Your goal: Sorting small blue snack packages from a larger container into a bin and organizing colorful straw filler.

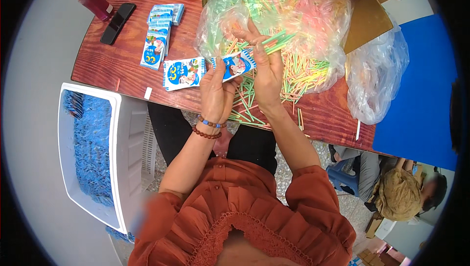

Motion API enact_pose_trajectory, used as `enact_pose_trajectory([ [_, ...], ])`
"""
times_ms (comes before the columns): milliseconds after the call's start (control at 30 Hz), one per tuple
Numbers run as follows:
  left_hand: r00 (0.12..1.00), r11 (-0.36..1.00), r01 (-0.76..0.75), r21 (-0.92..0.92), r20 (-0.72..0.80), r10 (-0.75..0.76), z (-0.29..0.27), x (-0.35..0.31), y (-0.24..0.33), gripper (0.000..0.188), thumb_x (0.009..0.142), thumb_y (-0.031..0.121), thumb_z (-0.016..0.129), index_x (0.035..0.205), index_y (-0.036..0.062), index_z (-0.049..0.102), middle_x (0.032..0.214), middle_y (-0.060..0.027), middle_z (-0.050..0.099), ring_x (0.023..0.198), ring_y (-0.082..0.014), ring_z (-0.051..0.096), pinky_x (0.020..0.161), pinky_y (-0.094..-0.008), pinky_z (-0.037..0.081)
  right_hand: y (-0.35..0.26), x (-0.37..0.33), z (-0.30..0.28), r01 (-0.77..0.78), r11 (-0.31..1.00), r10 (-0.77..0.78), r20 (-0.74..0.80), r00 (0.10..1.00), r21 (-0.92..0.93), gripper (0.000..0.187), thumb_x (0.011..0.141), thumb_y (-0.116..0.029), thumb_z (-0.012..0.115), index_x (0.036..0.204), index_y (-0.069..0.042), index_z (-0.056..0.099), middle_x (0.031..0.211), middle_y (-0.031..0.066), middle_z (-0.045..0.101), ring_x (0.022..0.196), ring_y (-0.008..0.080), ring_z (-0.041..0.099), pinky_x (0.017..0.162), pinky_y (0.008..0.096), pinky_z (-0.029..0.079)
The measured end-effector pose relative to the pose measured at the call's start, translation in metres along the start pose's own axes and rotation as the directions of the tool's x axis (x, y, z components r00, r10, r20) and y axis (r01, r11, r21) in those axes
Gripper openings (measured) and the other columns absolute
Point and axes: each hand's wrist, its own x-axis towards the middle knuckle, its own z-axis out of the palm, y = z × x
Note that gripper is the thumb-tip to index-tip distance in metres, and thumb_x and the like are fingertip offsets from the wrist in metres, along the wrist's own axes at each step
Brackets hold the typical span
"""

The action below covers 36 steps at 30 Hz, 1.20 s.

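So the small packet (239,65) is up in front of the person, right above the tabletop (120,72)'s near edge. It's flat, glossy, white and blue with striped ends, long axis slanting up to the right. Left hand (215,94) has its fingers pinching the packet's lower left end. Right hand (268,72) has thumb and fingers pinched on a bunch of skinny green sticks (278,41) by the upper right end, sticks aimed up and right too. Can't tell if their ends are inside.

Another flat packet (183,74) lies just beside the left hand. Under and past the right hand it's crowded: a pastel stick pile (303,72) in crinkly clear plastic (215,31), plus cardboard flaps (367,26). A few sticks poke over the near edge. More elbow room leftward, over the wood grain.
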Motion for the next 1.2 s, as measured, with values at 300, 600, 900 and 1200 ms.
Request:
enact_pose_trajectory([
  [300, 1.000, 0.999, 0.020, -0.039, 0.010, -0.020, -0.009, 0.004, -0.007, 0.023, 0.099, 0.025, 0.055, 0.103, 0.0030, 0.062, 0.099, -0.0061, 0.067, 0.082, -0.0125, 0.061, 0.067, -0.0268, 0.049, 0.000, 0.005, -0.017, 0.080, 0.983, -0.065, -0.094, 0.993, 0.167, 0.031, 0.103, -0.022, 0.038, 0.119, 0.000, 0.052, 0.120, 0.0197, 0.063, 0.139, 0.0334, 0.033, 0.114, 0.0478, 0.021],
  [600, 0.999, 0.999, 0.023, -0.034, 0.042, -0.022, -0.001, 0.003, -0.009, 0.023, 0.099, 0.023, 0.055, 0.105, 0.0020, 0.061, 0.100, -0.0070, 0.067, 0.084, -0.0134, 0.062, 0.070, -0.0275, 0.050, 0.003, 0.003, -0.018, 0.055, 0.996, -0.053, 0.041, 0.998, -0.064, 0.034, 0.103, -0.024, 0.038, 0.114, 0.001, 0.057, 0.121, 0.0194, 0.062, 0.139, 0.0335, 0.032, 0.114, 0.0484, 0.019],
  [900, 0.995, 0.990, 0.007, -0.142, 0.097, 0.007, -0.003, 0.014, -0.019, 0.027, 0.100, 0.022, 0.052, 0.113, 0.0001, 0.059, 0.108, -0.0096, 0.066, 0.092, -0.0170, 0.064, 0.078, -0.0309, 0.052, 0.006, 0.013, -0.020, -0.137, 0.987, 0.139, -0.019, 0.990, 0.082, 0.041, 0.103, -0.028, 0.035, 0.122, 0.003, 0.055, 0.143, 0.0196, 0.045, 0.141, 0.0300, 0.030, 0.115, 0.0411, 0.020],
  [1200, 0.992, 0.929, 0.101, -0.356, 0.110, -0.066, -0.004, 0.025, -0.017, 0.028, 0.099, 0.020, 0.053, 0.123, 0.0051, 0.054, 0.117, -0.0089, 0.063, 0.106, -0.0218, 0.061, 0.089, -0.0396, 0.051, -0.001, 0.012, -0.029, -0.131, 0.991, 0.132, 0.109, 0.985, -0.014, 0.059, 0.099, -0.038, 0.044, 0.143, 0.001, 0.037, 0.146, 0.0197, 0.039, 0.140, 0.0293, 0.031, 0.114, 0.0386, 0.022],
])
